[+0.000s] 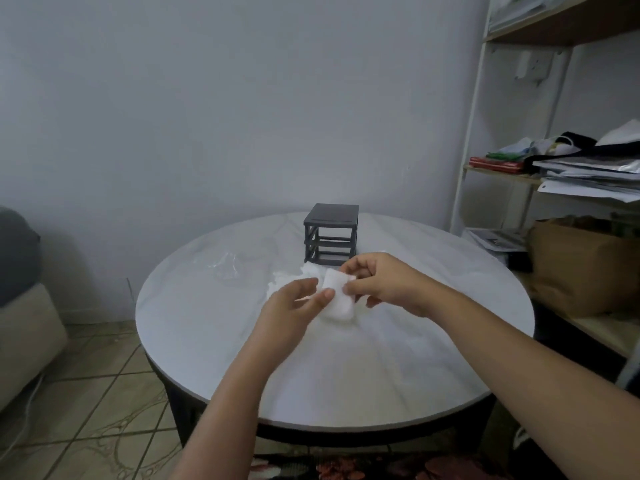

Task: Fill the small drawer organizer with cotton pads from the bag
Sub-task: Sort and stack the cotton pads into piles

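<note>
A dark grey drawer organizer frame [330, 233] stands upright at the far side of the round white table [381, 358]; its slots look open, with no drawers in them. My left hand [294, 306] and my right hand [384, 282] together hold a white stack of cotton pads [337, 299] just above the tabletop, in front of the organizer. More loose white pads [287, 277] lie on the table behind my left hand. A crumpled clear plastic bag [225, 265] lies to the left of the organizer.
A white-framed shelf unit [471, 150] with papers, clothes and a brown paper bag [585, 265] stands close to the table's right side. A beige seat [24, 334] is at the left over a tiled floor.
</note>
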